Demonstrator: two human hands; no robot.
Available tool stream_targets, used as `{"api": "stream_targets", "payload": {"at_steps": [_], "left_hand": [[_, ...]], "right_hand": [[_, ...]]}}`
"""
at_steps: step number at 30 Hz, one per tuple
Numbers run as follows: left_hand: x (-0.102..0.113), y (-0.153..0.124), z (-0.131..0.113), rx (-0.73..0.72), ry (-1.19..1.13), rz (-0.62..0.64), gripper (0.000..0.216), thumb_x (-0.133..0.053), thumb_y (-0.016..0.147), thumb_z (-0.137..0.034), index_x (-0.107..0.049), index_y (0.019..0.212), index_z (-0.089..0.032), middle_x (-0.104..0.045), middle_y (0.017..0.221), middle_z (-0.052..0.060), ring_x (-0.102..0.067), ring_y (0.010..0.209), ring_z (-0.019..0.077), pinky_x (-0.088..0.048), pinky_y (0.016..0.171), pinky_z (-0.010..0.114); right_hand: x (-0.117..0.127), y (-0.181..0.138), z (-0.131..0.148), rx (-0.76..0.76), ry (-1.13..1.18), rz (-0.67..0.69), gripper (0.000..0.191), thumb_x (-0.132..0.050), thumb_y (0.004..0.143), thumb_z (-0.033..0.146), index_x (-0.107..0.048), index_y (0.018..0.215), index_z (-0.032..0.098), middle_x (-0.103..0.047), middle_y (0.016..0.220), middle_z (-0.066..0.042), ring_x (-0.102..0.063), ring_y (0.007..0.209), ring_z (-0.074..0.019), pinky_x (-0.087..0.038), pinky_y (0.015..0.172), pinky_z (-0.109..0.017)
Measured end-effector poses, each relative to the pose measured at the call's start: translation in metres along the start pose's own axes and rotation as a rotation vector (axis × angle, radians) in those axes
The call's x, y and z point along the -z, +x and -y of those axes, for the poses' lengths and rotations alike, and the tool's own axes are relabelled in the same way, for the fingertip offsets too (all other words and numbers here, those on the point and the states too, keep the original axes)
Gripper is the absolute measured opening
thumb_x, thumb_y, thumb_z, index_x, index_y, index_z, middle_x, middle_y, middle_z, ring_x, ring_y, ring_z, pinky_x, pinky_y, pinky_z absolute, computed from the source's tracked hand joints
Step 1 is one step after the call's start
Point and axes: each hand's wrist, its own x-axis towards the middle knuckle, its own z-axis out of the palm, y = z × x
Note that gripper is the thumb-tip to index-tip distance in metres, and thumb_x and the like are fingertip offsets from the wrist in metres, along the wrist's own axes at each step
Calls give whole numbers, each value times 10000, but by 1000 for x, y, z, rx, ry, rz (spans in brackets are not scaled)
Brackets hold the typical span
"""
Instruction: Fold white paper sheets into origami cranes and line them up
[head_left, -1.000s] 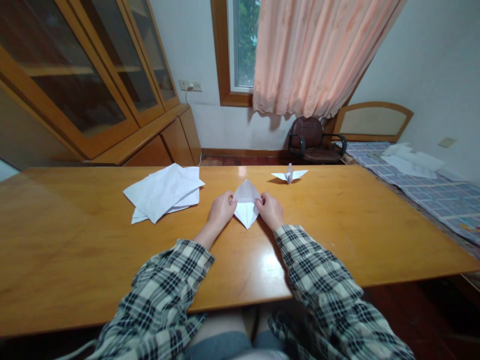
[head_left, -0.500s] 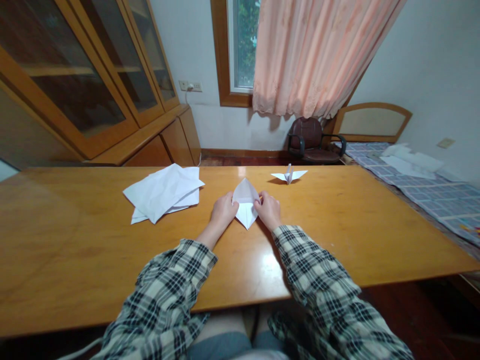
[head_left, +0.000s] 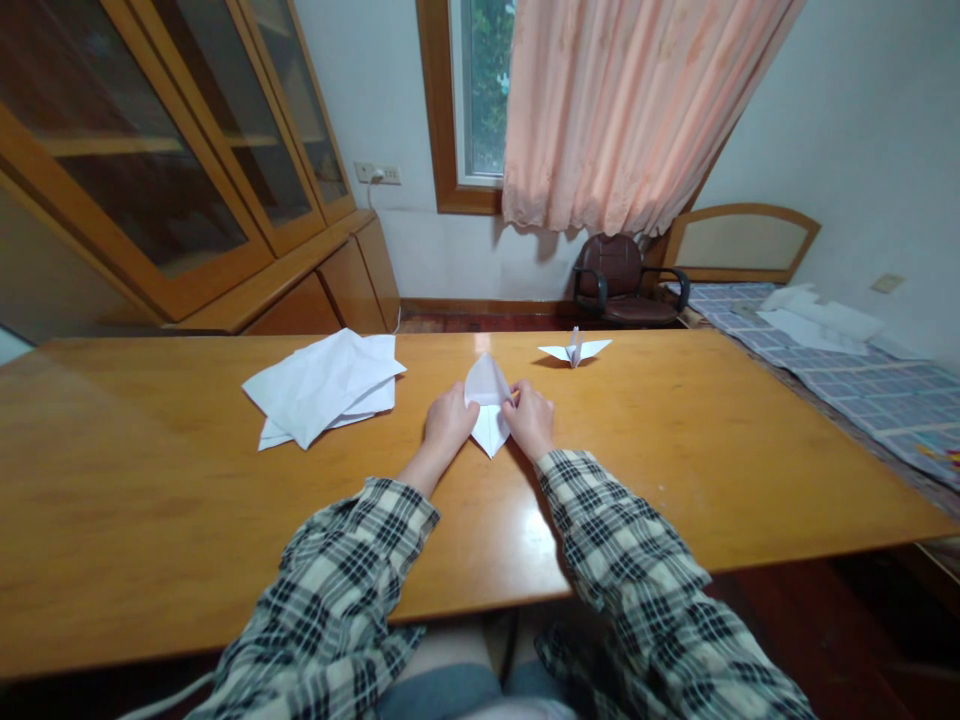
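The folded paper is pinched along its left side by the left hand and along its right side by the right hand, with thumb and fingers closed on it in both grips. It is held midway between them, over the table; whether the tabletop is touched by it cannot be told. It is white and pointed at both ends; its far half is shaded, its near half brighter and marked by a centre line running to the tip. Beyond it to the right, a paper crane is set with wings spread. Left of it, white sheets are loosely piled. Farther beyond and left of it, shelves are enclosed by a glass-doored cabinet, whose contents cannot be made out.
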Motion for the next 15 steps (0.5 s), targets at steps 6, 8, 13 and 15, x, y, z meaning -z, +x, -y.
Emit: {"api": "stream_targets", "payload": {"at_steps": [6, 8, 13, 15], "left_hand": [[4, 4, 12, -76, -187, 66, 255, -510, 869, -388, -628, 890, -162, -686, 790, 81, -638, 745, 221, -430, 648, 286], [7, 6, 18, -124, -261, 96, 327, -474, 886, -451, -608, 796, -167, -662, 734, 66, -614, 698, 200, -426, 635, 280], [10, 10, 33, -140, -579, 262, 434, -293, 937, -442, -555, 725, -168, -655, 722, 64, -579, 599, 158, -464, 600, 279], [10, 11, 38, -158, -677, 320, 416, -311, 928, -445, -562, 754, -162, -661, 756, 69, -582, 614, 152, -482, 599, 274]], "right_hand": [[-3, 2, -6, 42, 52, 59, 263, -529, 861, 261, -566, 1115, 204, -685, 870, -18, -608, 892, -194, -342, 787, -295], [-1, 2, -8, 49, 51, 70, 282, -530, 890, 340, -572, 1128, 196, -695, 908, -38, -614, 907, -201, -349, 794, -295], [7, 1, -9, 75, 71, 88, 417, -293, 1004, 458, -631, 1001, 215, -710, 943, -62, -633, 918, -202, -368, 770, -282], [8, 1, -11, 81, 81, 84, 483, -213, 1022, 428, -641, 946, 218, -712, 950, -66, -638, 913, -199, -378, 764, -278]]}}
